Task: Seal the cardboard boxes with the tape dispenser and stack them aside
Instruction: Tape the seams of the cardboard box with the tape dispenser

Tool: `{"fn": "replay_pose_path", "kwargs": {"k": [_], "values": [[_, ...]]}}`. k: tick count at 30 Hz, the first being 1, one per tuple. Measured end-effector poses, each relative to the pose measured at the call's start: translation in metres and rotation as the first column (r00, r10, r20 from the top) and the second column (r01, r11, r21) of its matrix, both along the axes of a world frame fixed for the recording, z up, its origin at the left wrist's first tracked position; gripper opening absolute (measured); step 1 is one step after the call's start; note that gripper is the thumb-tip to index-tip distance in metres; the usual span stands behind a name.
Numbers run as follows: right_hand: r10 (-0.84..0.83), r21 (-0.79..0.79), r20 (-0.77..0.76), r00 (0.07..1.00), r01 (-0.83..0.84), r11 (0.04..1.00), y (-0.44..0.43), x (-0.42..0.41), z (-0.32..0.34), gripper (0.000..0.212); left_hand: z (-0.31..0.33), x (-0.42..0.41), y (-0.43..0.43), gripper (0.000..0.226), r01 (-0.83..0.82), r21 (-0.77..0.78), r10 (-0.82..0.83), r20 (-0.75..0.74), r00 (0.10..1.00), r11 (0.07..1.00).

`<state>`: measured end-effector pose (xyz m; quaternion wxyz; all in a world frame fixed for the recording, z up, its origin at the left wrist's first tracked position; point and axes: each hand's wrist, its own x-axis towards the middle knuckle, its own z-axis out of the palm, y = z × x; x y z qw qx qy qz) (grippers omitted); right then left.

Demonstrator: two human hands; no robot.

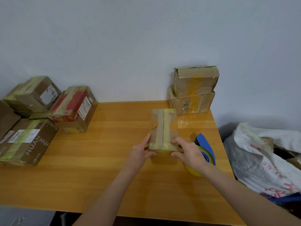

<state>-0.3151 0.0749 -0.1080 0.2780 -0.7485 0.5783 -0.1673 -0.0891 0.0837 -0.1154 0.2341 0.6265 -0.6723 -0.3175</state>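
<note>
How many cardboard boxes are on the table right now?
7 visible: one box gripped by left hand and right hand; two stacked back right; four clustered left; others may hide behind.

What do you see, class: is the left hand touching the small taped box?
Touching. Head view: the left hand grips the small taped box at its near end.

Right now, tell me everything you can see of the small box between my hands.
The small box is brown cardboard, oblong, its long side running away from you. Yellowish tape runs along the top seam and wraps the near end; a loose tape tab sticks out on its left edge. Your left hand and right hand grip its near end from either side, over the wooden table.
</note>
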Motion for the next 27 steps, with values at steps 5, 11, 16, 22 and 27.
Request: {"fn": "replay_pose_path", "kwargs": {"k": [5,11,16,22,27], "values": [[-0.01,0.02,0.059,0.998,0.008,1.0,0.005,-0.002,-0.003,0.05,-0.003,0.005,0.001,0.085,0.029,0.021,-0.029,0.018,0.999,0.999],[-0.062,0.11,0.142,0.988,0.047,0.993,0.005,-0.003,0.005,0.037,-0.002,0.012,-0.002,0.081,0.067,0.149,-0.05,-0.12,0.992,0.987],[-0.332,0.265,0.217,0.918,0.272,0.925,0.005,0.015,0.01,0.072,0.007,0.003,-0.016,0.062,0.005,0.295,0.09,-0.306,0.948,0.956],[-0.595,0.549,0.31,0.742,0.371,0.749,0.004,0.028,0.004,0.085,0.009,-0.005,-0.03,0.043,-0.068,0.272,0.131,-0.219,0.967,0.96],[-0.638,0.57,0.382,0.668,0.372,0.732,-0.008,0.05,0.004,0.096,0.02,-0.001,-0.028,0.066,-0.207,0.471,0.387,-0.327,0.862,0.858]]}}
